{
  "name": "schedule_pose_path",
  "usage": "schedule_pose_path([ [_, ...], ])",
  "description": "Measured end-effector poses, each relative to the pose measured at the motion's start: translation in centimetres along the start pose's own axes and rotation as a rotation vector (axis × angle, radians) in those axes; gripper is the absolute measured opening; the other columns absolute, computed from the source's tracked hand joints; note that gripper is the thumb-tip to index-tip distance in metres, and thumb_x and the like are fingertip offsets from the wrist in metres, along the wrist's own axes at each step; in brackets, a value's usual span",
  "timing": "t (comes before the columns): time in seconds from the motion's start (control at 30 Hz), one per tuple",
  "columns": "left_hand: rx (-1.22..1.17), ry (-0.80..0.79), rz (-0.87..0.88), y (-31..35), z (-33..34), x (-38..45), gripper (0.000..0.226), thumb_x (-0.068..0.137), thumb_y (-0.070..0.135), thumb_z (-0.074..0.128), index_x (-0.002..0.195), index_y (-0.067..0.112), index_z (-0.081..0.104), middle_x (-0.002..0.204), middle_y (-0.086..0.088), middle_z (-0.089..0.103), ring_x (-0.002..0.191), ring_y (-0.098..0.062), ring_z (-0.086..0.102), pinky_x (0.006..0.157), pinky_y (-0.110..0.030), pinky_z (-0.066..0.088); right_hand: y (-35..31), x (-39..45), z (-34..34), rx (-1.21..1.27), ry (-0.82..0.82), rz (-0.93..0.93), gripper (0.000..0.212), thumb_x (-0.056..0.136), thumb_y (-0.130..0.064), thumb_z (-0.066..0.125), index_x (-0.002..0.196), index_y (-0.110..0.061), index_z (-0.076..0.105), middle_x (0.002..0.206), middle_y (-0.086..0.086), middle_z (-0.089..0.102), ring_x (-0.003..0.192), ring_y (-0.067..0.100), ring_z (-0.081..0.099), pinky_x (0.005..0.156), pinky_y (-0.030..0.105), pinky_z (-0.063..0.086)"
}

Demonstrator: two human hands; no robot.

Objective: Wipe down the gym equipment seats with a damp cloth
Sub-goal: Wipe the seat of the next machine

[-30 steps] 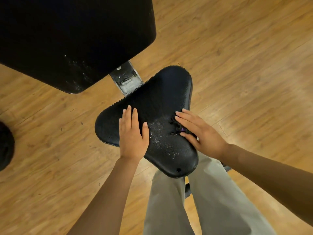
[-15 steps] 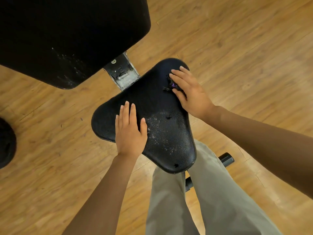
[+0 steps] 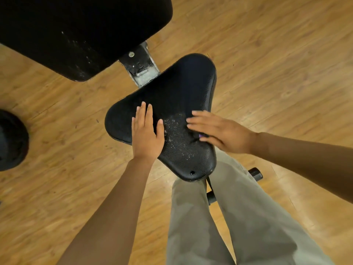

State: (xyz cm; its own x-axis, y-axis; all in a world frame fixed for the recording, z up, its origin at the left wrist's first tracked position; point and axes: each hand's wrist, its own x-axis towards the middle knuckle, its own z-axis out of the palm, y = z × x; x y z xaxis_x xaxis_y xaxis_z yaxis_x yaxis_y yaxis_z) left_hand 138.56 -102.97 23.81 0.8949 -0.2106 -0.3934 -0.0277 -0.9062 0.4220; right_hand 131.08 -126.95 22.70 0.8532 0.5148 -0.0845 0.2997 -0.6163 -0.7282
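Note:
A black textured triangular seat pad [image 3: 177, 88] sits in the middle of the view, with damp speckles near its centre. My left hand [image 3: 146, 133] rests flat on the seat's left side, fingers straight. My right hand [image 3: 221, 131] lies on the seat's right side with straight, motion-blurred fingers pressing a dark cloth [image 3: 197, 135] beneath the palm. Only a small dark and purple bit of the cloth shows under the hand.
A large black backrest pad [image 3: 76, 29] fills the upper left, joined to the seat by a metal bracket [image 3: 141, 66]. A dark round weight [image 3: 11, 140] lies at the left edge. My legs in khaki trousers [image 3: 219, 217] stand below the seat on a wooden floor [image 3: 286, 64].
My right hand slid the cloth from the seat's far right corner back toward me to the near right side. The left hand stayed in place on the seat.

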Motion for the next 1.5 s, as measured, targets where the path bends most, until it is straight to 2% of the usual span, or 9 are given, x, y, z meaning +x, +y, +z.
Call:
schedule_pose_path([
  [0.13,-0.005,-0.004,0.006,-0.4,-0.2,-0.1,0.055,0.107,0.029,0.041,0.158,0.014,0.024,0.167,0.0,0.013,0.154,-0.014,0.003,0.121,-0.026,-0.006,2.6,4.9,-1.7,-0.047,0.145,0.153,0.045,0.101,-0.022,0.048,0.138,0.004,0.054,0.144,0.021,0.05,0.143,0.038,0.034,0.124,0.037,0.018],
  [0.37,-0.037,0.044,-0.033,-1.0,-0.1,-1.5,0.054,0.107,0.027,0.043,0.156,0.011,0.028,0.166,-0.003,0.017,0.154,-0.017,0.008,0.123,-0.029,0.0,2.7,7.2,-1.1,-0.106,0.288,0.253,0.043,0.098,-0.012,0.055,0.137,0.005,0.054,0.142,0.022,0.052,0.141,0.043,0.037,0.118,0.055,0.028],
  [0.63,-0.045,0.039,0.003,-2.0,-0.2,-2.7,0.054,0.107,0.024,0.044,0.156,0.009,0.028,0.166,-0.005,0.017,0.154,-0.019,0.008,0.123,-0.027,0.0,-3.0,-1.2,0.7,0.0,-0.047,-0.023,0.045,0.102,-0.023,0.046,0.143,-0.005,0.051,0.151,0.008,0.047,0.149,0.025,0.029,0.123,0.04,0.023],
  [0.83,-0.08,0.041,0.045,-3.1,-0.2,-2.9,0.052,0.106,0.022,0.047,0.154,0.009,0.032,0.165,-0.006,0.02,0.153,-0.02,0.012,0.126,-0.036,0.01,-1.2,0.4,-0.7,-0.11,-0.231,-0.192,0.048,0.103,-0.028,0.042,0.145,-0.005,0.049,0.151,0.01,0.046,0.148,0.027,0.03,0.124,0.041,0.021],
  [0.9,-0.085,0.038,0.049,-3.4,-0.1,-3.0,0.052,0.106,0.022,0.047,0.154,0.009,0.032,0.165,-0.006,0.021,0.153,-0.02,0.011,0.126,-0.037,0.01,-0.3,2.5,-1.1,-0.123,-0.21,-0.137,0.049,0.103,-0.029,0.042,0.145,-0.004,0.049,0.151,0.012,0.046,0.147,0.028,0.03,0.123,0.042,0.022],
  [1.07,-0.094,0.029,0.06,-3.6,-0.2,-3.1,0.052,0.107,0.023,0.044,0.155,0.01,0.031,0.165,-0.004,0.019,0.154,-0.018,0.01,0.126,-0.036,0.01,0.8,8.6,-1.3,-0.134,-0.001,0.084,0.046,0.101,-0.019,0.051,0.141,0.003,0.05,0.146,0.021,0.048,0.144,0.039,0.033,0.12,0.05,0.028],
  [1.2,-0.065,0.04,0.097,-4.1,-0.2,-3.1,0.051,0.106,0.022,0.045,0.154,0.01,0.033,0.165,-0.005,0.022,0.153,-0.019,0.013,0.125,-0.036,0.013,0.3,9.7,-0.6,-0.124,0.08,0.157,0.047,0.1,-0.015,0.055,0.143,0.003,0.048,0.148,0.019,0.047,0.145,0.038,0.032,0.12,0.052,0.028],
  [1.3,-0.074,0.044,0.107,-4.6,-0.2,-3.0,0.05,0.106,0.021,0.046,0.154,0.009,0.035,0.164,-0.005,0.024,0.153,-0.019,0.014,0.123,-0.031,0.013,-0.6,7.3,-0.3,-0.119,0.037,0.055,0.047,0.102,-0.023,0.047,0.142,0.001,0.05,0.147,0.019,0.048,0.144,0.036,0.034,0.12,0.05,0.028],
  [1.5,-0.051,0.083,0.128,-5.9,-0.2,-3.2,0.048,0.107,0.022,0.041,0.153,0.008,0.036,0.163,-0.006,0.026,0.153,-0.02,0.017,0.123,-0.03,0.013,-2.5,1.4,0.2,-0.129,-0.225,-0.204,0.047,0.103,-0.024,0.044,0.146,-0.004,0.047,0.153,0.008,0.045,0.149,0.026,0.027,0.124,0.042,0.022],
])
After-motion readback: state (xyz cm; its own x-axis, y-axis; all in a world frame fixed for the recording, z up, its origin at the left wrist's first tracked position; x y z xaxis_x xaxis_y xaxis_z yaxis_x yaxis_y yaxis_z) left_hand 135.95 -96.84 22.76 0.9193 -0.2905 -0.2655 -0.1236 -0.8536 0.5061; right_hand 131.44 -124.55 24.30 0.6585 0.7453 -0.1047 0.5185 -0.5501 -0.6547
